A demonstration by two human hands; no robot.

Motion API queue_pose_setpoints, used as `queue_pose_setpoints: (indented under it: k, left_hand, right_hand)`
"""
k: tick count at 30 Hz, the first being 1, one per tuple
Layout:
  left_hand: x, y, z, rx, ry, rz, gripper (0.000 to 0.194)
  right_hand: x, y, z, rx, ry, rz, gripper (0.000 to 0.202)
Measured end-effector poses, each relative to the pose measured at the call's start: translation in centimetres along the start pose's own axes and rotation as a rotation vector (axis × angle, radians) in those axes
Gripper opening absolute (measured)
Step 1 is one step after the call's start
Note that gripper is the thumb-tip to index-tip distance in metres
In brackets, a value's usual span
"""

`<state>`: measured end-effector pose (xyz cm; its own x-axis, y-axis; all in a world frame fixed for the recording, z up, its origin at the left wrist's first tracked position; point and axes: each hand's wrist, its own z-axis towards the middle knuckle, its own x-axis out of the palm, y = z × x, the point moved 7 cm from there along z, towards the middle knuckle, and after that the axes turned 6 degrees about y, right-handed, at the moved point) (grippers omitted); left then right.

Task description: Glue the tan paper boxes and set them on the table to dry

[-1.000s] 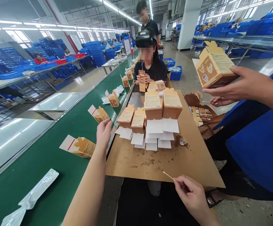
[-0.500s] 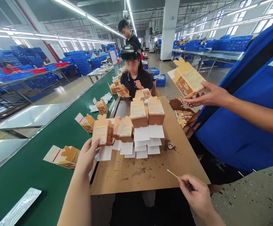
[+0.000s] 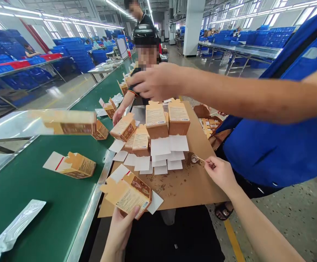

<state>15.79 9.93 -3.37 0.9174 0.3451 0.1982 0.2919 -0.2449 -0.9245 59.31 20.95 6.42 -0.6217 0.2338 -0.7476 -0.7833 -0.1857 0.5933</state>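
Note:
My left hand [image 3: 122,225] is closed on a brown and cream box [image 3: 132,193] with its flaps open, held over the near left edge of the cardboard sheet [image 3: 202,193]. Between the fingertips of my right hand [image 3: 220,173] is a thin cotton swab [image 3: 201,159], its tip at a small clear round dish [image 3: 194,158]. Dark wet spots surround the dish. Upright boxes [image 3: 157,120] stand grouped on the sheet, white flaps [image 3: 161,156] spread in front of them.
A co-worker's arm [image 3: 224,91] reaches across from the right. Opposite, another person's hand [image 3: 117,115] is by the boxes. The green belt [image 3: 73,203] bears an open box [image 3: 79,165] and a silvery pouch [image 3: 19,225]. A blurred box [image 3: 73,122] hangs above the belt.
My left hand and its box have come lower and nearer, with the box turned. My right hand has moved forward, bringing the swab to the dish. The co-worker's arm has swung across to the left.

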Motion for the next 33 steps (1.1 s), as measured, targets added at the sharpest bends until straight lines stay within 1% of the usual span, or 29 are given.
queue_pose_setpoints:
  k: [2,4,6,8,10,12,13,15,17,19,22,25,27,29,31,33]
  left_hand:
    - [0.8,-0.2,0.3,0.025,-0.005,0.033,0.092]
    - [1.5,-0.5,0.4,0.043,-0.009,0.054,0.088]
    - [2.1,-0.7,0.5,0.056,-0.010,0.070,0.086]
    - [2.4,-0.9,0.5,0.067,-0.016,0.082,0.086]
    - [2.5,-1.1,0.5,0.079,-0.035,0.083,0.085]
    - [2.6,-1.4,0.6,0.097,-0.054,0.072,0.086]
    - [2.6,-1.5,0.7,0.107,-0.059,0.068,0.086]
    - [2.7,-1.8,0.9,0.127,-0.055,0.072,0.087]
    - [2.8,-2.0,1.2,0.145,-0.042,0.088,0.087]
    - [2.9,-2.1,1.5,0.144,-0.019,0.117,0.091]
    - [2.9,-2.0,1.5,0.138,-0.013,0.143,0.096]
    - [2.8,-2.2,1.1,0.165,-0.040,0.139,0.092]
    - [3.0,-2.2,1.0,0.162,-0.027,0.145,0.091]
    - [3.2,-2.1,1.0,0.162,-0.016,0.153,0.090]
    - [3.1,-2.1,0.9,0.179,-0.024,0.162,0.091]
    - [3.0,-2.0,0.8,0.198,-0.025,0.190,0.094]
  right_hand:
    - [0.8,-0.2,1.0,-0.010,0.052,-0.032,0.025]
    - [1.4,-0.3,1.8,-0.018,0.081,-0.036,0.028]
    - [1.5,-0.3,2.4,-0.022,0.098,-0.040,0.031]
    - [1.1,-0.3,2.3,-0.017,0.091,-0.030,0.030]
    - [0.4,-0.2,1.3,-0.005,0.062,0.000,0.029]
    - [0.0,0.3,-0.6,0.008,0.030,0.038,0.028]
    - [0.3,0.9,-1.8,0.007,0.026,0.068,0.029]
    - [1.8,2.7,-4.6,-0.014,0.056,0.157,0.028]
    - [4.4,5.2,-7.2,-0.059,0.120,0.278,0.027]
    - [7.3,7.9,-9.1,-0.110,0.178,0.354,0.027]
    - [11.3,11.0,-10.5,-0.196,0.239,0.374,0.030]
    - [13.7,12.2,-10.8,-0.247,0.275,0.348,0.032]
    - [14.5,12.1,-10.7,-0.259,0.296,0.336,0.033]
    - [14.5,11.8,-10.6,-0.260,0.300,0.327,0.034]
    - [13.9,11.3,-10.5,-0.250,0.267,0.332,0.033]
    - [12.8,10.7,-10.4,-0.221,0.208,0.362,0.031]
